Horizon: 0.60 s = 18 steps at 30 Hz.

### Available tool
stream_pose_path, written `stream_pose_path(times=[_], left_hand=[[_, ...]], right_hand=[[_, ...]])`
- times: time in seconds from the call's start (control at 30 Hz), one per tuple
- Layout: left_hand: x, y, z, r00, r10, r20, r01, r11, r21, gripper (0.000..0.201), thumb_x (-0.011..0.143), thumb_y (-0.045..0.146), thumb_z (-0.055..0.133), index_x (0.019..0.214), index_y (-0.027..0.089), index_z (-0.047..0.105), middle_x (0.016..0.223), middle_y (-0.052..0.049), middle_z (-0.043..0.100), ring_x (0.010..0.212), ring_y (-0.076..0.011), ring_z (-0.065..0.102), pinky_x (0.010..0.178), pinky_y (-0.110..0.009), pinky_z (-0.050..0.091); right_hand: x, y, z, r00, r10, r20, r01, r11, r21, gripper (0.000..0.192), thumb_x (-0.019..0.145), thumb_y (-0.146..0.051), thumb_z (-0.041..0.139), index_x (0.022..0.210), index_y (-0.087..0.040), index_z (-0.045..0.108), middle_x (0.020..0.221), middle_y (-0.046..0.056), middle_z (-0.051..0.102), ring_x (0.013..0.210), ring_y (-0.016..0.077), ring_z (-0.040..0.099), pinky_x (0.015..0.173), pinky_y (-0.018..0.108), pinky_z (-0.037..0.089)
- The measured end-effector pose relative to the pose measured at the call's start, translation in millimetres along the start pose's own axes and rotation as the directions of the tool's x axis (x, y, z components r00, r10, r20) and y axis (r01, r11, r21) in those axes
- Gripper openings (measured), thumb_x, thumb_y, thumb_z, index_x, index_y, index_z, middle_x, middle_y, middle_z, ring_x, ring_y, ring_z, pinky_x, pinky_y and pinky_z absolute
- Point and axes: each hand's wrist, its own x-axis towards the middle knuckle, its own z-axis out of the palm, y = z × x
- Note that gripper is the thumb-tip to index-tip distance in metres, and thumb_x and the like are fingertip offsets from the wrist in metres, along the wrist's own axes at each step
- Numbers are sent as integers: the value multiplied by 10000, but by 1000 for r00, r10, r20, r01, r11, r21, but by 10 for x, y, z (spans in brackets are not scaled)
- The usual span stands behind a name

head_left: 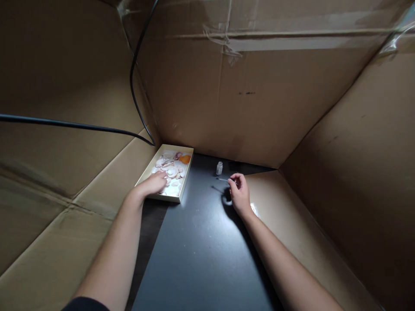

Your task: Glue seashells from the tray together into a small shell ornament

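My left hand point(157, 182) reaches over the near left side of a shallow cream box point(180, 199). Its fingers are curled down among pale seashells point(173, 172), and whatever they pinch is hidden. My right hand point(239, 192) holds a thin clear stick with a dark tip, like a small brush point(223, 179), between thumb and fingers. The dark tip points left, above the grey board. Just beyond that tip stands a small clear glass bottle point(219, 169), upright and without a cap, with whitish contents or a pale label.
An orange shell point(184, 159) lies at the box's far right corner. A crumpled clear plastic piece point(255, 210) is beside my right wrist. Cardboard walls point(207, 108) enclose the grey board point(197, 250). A black cable point(132, 77) hangs at the left.
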Motion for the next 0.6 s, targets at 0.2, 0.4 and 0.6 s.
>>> stream_pose_path(times=[0.2, 0.4, 0.6], left_hand=[[38, 52, 2, 995, 83, 53, -84, 996, 8, 223, 722, 284, 393, 743, 165, 579, 991, -149, 647, 1008, -261, 565, 938, -350, 416], [32, 98, 19, 992, 125, 28, -126, 992, 16, 233, 752, 375, 404, 604, 199, 437, 783, -95, 602, 791, -217, 555, 772, -312, 439], [-92, 146, -1, 993, 110, -52, -115, 988, -101, 227, 760, 402, 424, 662, 199, 396, 677, -17, 501, 647, -158, 479, 599, -258, 370]], right_hand=[[3, 3, 4, 1000, -16, 7, 16, 1000, 1, 200, 792, -388, 559, 870, -216, 494, 698, -24, 440, 613, 116, 414, 573, 242, 348], [2, -15, 13, 1000, 4, 9, -5, 1000, 10, 189, 789, -367, 561, 873, -215, 486, 712, -26, 437, 617, 111, 410, 581, 242, 345], [5, -24, 20, 1000, 22, 22, -22, 999, 23, 198, 780, -357, 572, 877, -213, 475, 720, -31, 440, 608, 103, 399, 585, 242, 341]])
